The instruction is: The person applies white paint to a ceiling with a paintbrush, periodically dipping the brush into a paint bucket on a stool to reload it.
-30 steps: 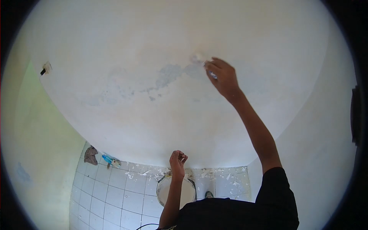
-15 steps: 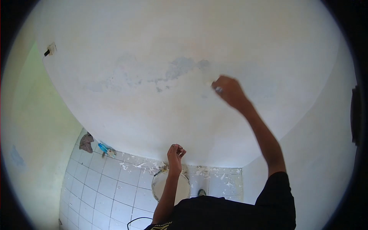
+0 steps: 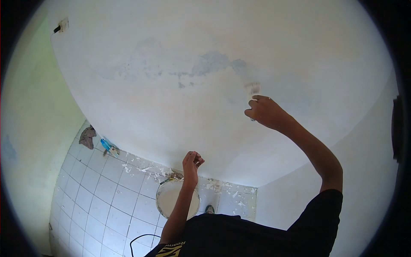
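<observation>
My right hand is closed around the handle of a paintbrush. The pale, stained bristles point up and lie against or very close to the white wall, just below and right of its grey worn patches. Lower down, my left hand is held up in front of the wall with its fingers curled in; nothing shows in them. Beneath my left forearm stands a round bucket of whitish liquid, partly covered by the arm.
White paint flakes litter the tiled floor along the wall. A brown cloth and a blue-and-white object lie by the left corner. A plug sits in a socket at upper left. A dark cable curves beside my body.
My right hand has shifted slightly right and down and turned, so the brush's bristles now show above it. The view has swung a little; my left hand stays curled over the bucket.
</observation>
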Demonstrator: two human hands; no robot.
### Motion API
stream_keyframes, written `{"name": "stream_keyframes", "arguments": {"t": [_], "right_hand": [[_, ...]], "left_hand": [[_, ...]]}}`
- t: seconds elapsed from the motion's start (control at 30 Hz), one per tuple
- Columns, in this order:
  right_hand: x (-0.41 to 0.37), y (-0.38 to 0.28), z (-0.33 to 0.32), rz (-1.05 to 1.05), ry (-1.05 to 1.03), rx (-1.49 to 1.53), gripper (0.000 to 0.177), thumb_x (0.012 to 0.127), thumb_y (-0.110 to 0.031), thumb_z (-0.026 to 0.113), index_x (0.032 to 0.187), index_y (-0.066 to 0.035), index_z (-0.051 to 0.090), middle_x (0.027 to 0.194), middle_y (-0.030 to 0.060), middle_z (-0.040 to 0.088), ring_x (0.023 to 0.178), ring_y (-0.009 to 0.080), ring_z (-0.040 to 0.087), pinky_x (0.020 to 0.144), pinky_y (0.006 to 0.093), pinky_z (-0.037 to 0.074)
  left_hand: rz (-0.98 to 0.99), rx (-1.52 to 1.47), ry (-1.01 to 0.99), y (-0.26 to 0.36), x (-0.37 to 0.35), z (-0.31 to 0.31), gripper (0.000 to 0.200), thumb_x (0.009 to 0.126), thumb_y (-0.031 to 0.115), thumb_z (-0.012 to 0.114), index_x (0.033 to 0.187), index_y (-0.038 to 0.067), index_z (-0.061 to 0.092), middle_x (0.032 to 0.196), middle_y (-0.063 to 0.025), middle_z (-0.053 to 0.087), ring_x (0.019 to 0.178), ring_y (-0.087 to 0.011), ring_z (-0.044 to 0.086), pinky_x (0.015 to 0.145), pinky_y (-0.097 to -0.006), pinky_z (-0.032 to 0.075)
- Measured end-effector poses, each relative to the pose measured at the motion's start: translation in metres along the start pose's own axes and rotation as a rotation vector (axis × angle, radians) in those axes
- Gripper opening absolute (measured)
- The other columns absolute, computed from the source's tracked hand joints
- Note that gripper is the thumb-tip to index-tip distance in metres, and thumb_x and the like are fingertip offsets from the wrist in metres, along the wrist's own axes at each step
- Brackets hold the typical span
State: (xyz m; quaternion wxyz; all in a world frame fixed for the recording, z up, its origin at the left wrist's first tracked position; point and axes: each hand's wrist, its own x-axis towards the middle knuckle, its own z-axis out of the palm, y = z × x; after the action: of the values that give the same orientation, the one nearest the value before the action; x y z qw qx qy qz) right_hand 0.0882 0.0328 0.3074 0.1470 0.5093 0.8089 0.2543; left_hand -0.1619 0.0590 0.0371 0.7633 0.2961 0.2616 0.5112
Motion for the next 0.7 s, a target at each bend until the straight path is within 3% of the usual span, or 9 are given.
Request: {"name": "stream_keyframes", "arguments": {"t": [0.1, 0.17, 0.23, 0.33, 0.4, 0.43, 0.53, 0.63, 0.7], "right_hand": [[0.022, 0.017, -0.003, -0.045, 0.01, 0.109, 0.007, 0.076, -0.009, 0.069, 0.081, -0.008, 0.065, 0.083, 0.0135, 0.064, 0.095, 0.029, 0.065, 0.079, 0.0421, 0.055], [0.041, 0.032, -0.033, -0.053, 0.149, 0.035, 0.005, 0.079, -0.011, 0.066, 0.084, -0.009, 0.066, 0.081, 0.0125, 0.063, 0.083, 0.0291, 0.063, 0.073, 0.0432, 0.052], [0.059, 0.045, -0.065, -0.042, 0.335, -0.068, 0.006, 0.078, -0.007, 0.066, 0.084, -0.007, 0.065, 0.083, 0.0128, 0.063, 0.087, 0.029, 0.064, 0.087, 0.0418, 0.054], [0.059, 0.04, -0.08, -0.043, 0.289, -0.057, 0.007, 0.077, -0.008, 0.067, 0.08, -0.007, 0.06, 0.089, 0.0134, 0.064, 0.097, 0.0304, 0.065, 0.094, 0.0402, 0.053], [0.043, 0.023, -0.053, -0.135, 0.612, -0.287, 0.012, 0.076, -0.008, 0.067, 0.077, -0.007, 0.056, 0.095, 0.0136, 0.065, 0.105, 0.0311, 0.064, 0.095, 0.0381, 0.054], [0.036, 0.016, -0.041, -0.115, 0.558, -0.223, 0.013, 0.074, -0.007, 0.067, 0.077, -0.008, 0.055, 0.099, 0.0132, 0.065, 0.111, 0.0306, 0.063, 0.093, 0.0365, 0.054], [0.017, 0.0, 0.012, 0.0, 0.282, 0.006, 0.01, 0.075, -0.008, 0.068, 0.076, -0.008, 0.059, 0.087, 0.0111, 0.063, 0.094, 0.0293, 0.065, 0.079, 0.0383, 0.057], [0.017, -0.007, 0.003, 0.007, 0.142, 0.144, 0.006, 0.076, -0.008, 0.067, 0.077, -0.008, 0.061, 0.079, 0.0113, 0.061, 0.082, 0.0291, 0.065, 0.071, 0.0412, 0.055], [0.031, 0.015, -0.009, 0.011, 0.18, 0.161, 0.005, 0.077, -0.005, 0.064, 0.081, -0.008, 0.065, 0.078, 0.0123, 0.061, 0.08, 0.0291, 0.064, 0.07, 0.0421, 0.053]], "left_hand": [[0.018, 0.004, 0.016, 0.002, -0.002, -0.001, 0.018, 0.096, 0.027, 0.056, 0.084, 0.013, 0.055, 0.078, 0.0017, 0.054, 0.076, -0.0109, 0.055, 0.08, -0.0341, 0.048], [0.032, -0.003, 0.021, 0.004, -0.001, 0.001, 0.019, 0.096, 0.027, 0.056, 0.084, 0.013, 0.055, 0.077, 0.0017, 0.054, 0.076, -0.0109, 0.055, 0.08, -0.0339, 0.048], [0.047, 0.0, 0.009, 0.006, -0.002, 0.002, 0.018, 0.096, 0.026, 0.056, 0.084, 0.013, 0.055, 0.078, 0.0017, 0.053, 0.076, -0.0109, 0.054, 0.08, -0.0337, 0.048], [0.059, -0.008, 0.014, 0.008, -0.002, 0.003, 0.018, 0.096, 0.026, 0.056, 0.084, 0.013, 0.055, 0.078, 0.0015, 0.053, 0.076, -0.0109, 0.054, 0.08, -0.0337, 0.048], [0.057, -0.01, 0.018, 0.011, -0.005, 0.001, 0.018, 0.096, 0.026, 0.056, 0.084, 0.013, 0.055, 0.078, 0.0015, 0.053, 0.076, -0.011, 0.054, 0.079, -0.0336, 0.048], [0.055, -0.013, 0.022, 0.012, -0.006, 0.0, 0.018, 0.097, 0.025, 0.056, 0.084, 0.013, 0.055, 0.077, 0.0015, 0.053, 0.077, -0.011, 0.054, 0.079, -0.0335, 0.048], [0.06, -0.028, 0.047, 0.017, -0.007, -0.008, 0.018, 0.097, 0.026, 0.055, 0.084, 0.013, 0.056, 0.077, 0.0015, 0.053, 0.077, -0.0116, 0.055, 0.079, -0.0338, 0.048], [0.06, -0.016, 0.065, 0.022, -0.006, -0.013, 0.017, 0.097, 0.025, 0.055, 0.084, 0.013, 0.056, 0.077, 0.0014, 0.053, 0.077, -0.0121, 0.055, 0.081, -0.0341, 0.047], [0.061, -0.022, 0.053, 0.02, -0.005, -0.016, 0.017, 0.097, 0.025, 0.055, 0.084, 0.013, 0.056, 0.077, 0.0018, 0.054, 0.077, -0.0108, 0.055, 0.08, -0.0338, 0.048]]}}
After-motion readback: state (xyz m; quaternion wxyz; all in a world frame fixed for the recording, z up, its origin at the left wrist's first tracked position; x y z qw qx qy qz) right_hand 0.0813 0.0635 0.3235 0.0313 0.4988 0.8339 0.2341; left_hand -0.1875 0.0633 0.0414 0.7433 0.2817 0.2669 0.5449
